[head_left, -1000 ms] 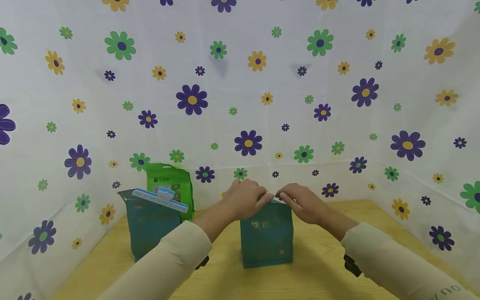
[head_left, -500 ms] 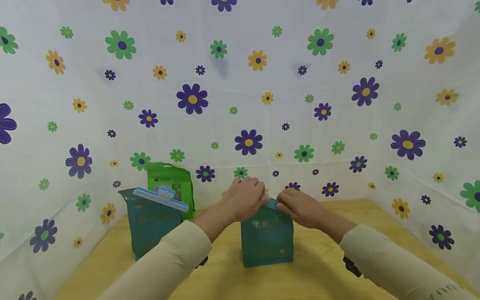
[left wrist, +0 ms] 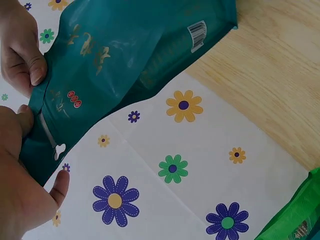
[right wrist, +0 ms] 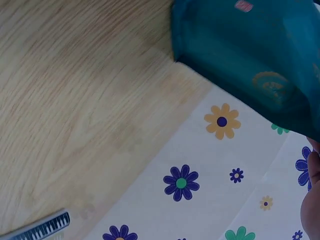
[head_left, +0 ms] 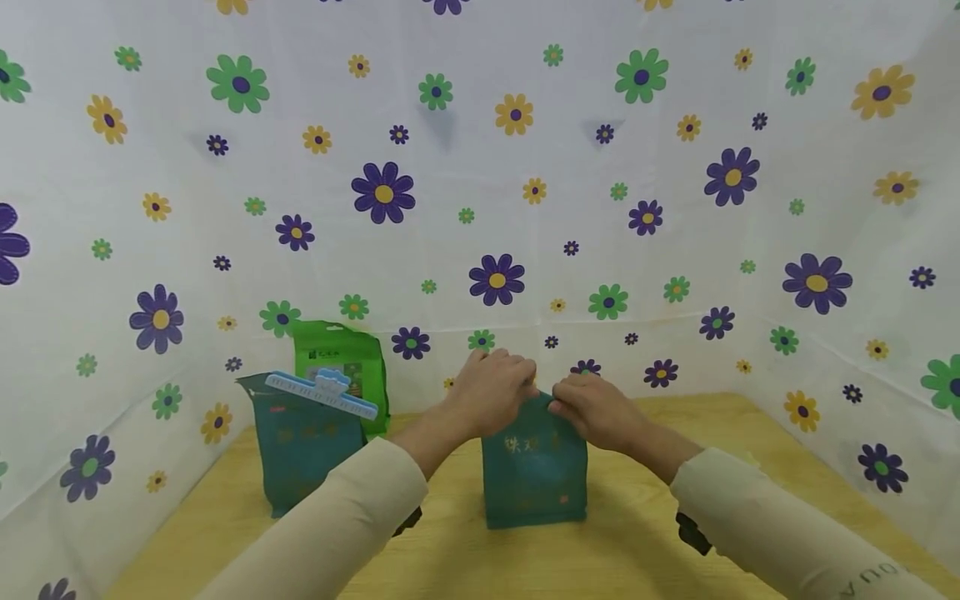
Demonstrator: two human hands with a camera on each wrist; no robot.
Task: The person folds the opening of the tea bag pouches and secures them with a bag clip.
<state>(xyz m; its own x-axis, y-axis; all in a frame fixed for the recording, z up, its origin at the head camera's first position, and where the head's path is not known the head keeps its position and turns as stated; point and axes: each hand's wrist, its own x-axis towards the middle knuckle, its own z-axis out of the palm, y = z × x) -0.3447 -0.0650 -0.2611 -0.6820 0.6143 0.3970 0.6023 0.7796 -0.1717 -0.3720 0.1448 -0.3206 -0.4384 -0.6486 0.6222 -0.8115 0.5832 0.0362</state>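
"Sleeves (head_left: 330, 517), pale and cuffed, enter from both lower corners. What lies between them?"

"On the wooden bench (head_left: 637, 546), a teal bag (head_left: 536, 479) stands upright. The left hand (head_left: 491, 396) holds its top toward the left, fingers curled over it; the right hand (head_left: 600, 412) pinches the upper right corner. Each grip is narrow, with the bag's top inside it."

"How does this compare with one second earlier?"

"Then the fingertips nearly met, the left thumb lay extended across the top, and a pale edge showed there. Now a small gap parts the hands, the left thumb is hidden in the head view, and the bag's front runs up between them. Its base has kept its place."

"And farther off?"

"To the left, a second teal bag (head_left: 307, 458) bears a slanting blue clip (head_left: 322, 393); just behind it stands a bright green pouch (head_left: 367, 350). All three are unmoved. Beyond hangs a flower-printed cloth (head_left: 645, 262)."

"What is the striped bar (right wrist: 37, 230) in the right wrist view?"

"Only one end shows; its identity cannot be told."
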